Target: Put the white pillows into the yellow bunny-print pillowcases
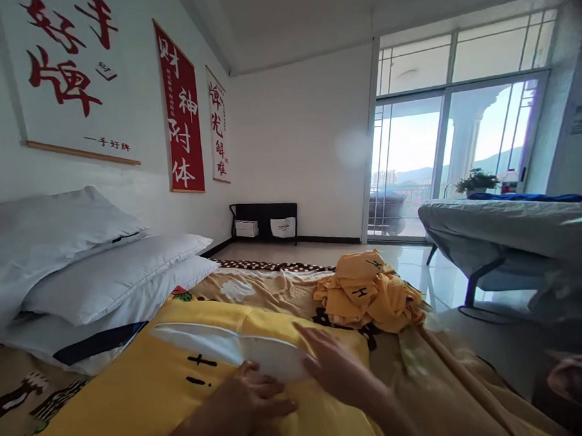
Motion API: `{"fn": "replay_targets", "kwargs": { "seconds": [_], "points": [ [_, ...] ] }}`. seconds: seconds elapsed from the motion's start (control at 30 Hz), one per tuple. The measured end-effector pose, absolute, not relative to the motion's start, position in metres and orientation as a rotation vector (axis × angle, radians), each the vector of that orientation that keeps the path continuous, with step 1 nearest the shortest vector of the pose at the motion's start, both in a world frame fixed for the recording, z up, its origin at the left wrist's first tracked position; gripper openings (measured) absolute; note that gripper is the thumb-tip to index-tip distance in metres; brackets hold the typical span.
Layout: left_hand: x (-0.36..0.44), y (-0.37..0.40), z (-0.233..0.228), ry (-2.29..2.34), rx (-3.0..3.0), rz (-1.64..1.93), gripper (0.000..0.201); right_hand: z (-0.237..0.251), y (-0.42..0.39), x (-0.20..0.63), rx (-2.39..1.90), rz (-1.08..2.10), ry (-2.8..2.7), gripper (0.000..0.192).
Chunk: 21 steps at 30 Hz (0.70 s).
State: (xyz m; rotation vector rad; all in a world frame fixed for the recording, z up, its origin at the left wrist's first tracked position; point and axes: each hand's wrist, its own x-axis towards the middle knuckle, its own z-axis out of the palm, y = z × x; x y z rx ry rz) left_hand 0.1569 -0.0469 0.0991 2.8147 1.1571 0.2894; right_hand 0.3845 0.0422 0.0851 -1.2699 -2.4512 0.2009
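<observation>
Low in the frame, the left hand (248, 406) pinches the open edge of the yellow case (134, 385), keeping its mouth wide, while the right hand (333, 367) lies flat and unclenched against the white pillow (229, 349) half inside. Spare cases (369, 292) sit heaped mid-frame.

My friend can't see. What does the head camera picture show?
Two hands, left hand and right hand, press on a white pillow partly inside a yellow pillowcase on a bed. Stacked white pillows and crumpled yellow cloth lie nearby.
</observation>
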Motion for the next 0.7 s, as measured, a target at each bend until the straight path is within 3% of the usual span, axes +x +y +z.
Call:
{"fn": "replay_targets", "kwargs": {
  "seconds": [0.1,0.3,0.53,0.7],
  "points": [
    [0.165,-0.052,0.107,1.287,2.784,0.159,0.027,0.066,0.051,0.357,-1.333,0.193,-2.427,0.069],
    [0.221,-0.014,0.118,1.439,2.969,0.043,0.026,0.065,0.055,0.379,-1.594,-0.156,-2.097,0.053],
    [0.249,0.014,0.084,1.492,2.865,0.297,0.057,0.069,0.059,0.392,-1.625,-0.077,-2.055,0.045],
    [0.245,0.021,0.089,1.466,2.788,-0.017,0.031,0.063,0.056,0.392,-1.586,-0.243,-2.008,0.049]
  ]
}}
